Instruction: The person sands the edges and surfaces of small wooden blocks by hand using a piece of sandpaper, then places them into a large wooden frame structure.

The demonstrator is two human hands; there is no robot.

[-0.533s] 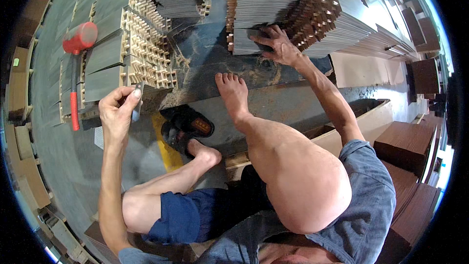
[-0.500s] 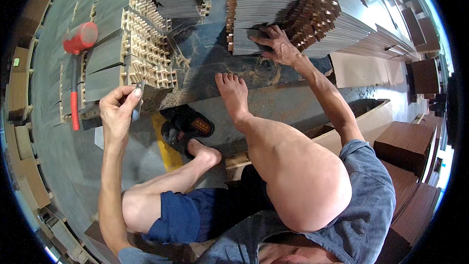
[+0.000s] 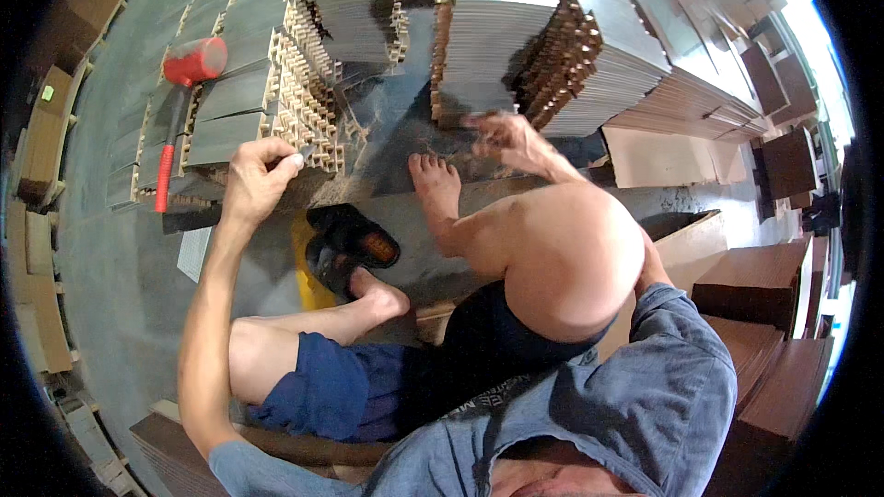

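My left hand [image 3: 260, 182] is pinched closed beside the left stack of grey panels [image 3: 241, 101], near their pale, notched ends. Whatever sits in the pinch is hidden, apart from a small whitish spot at the fingertips. My right hand [image 3: 517, 144] is blurred, just in front of the lower end of a stack of thin grey slats with brown notched edges [image 3: 479, 46]. Its fingers point left, and I cannot tell whether they touch the slats. My bare foot [image 3: 435, 186] rests between the two hands.
A red-headed mallet [image 3: 195, 60] lies on the left panels. Black sandals [image 3: 354, 239] are on the floor by a yellow strip [image 3: 309, 262]. To the right are more stacked panels [image 3: 635, 55], a wooden box [image 3: 686, 244] and brown boards [image 3: 750, 281]. Sawdust covers the dark base.
My right hand has drawn back toward me from the face of the slat stack. The left hand has turned, hiding the thin metal piece that showed in it. The whole view has shifted slightly.
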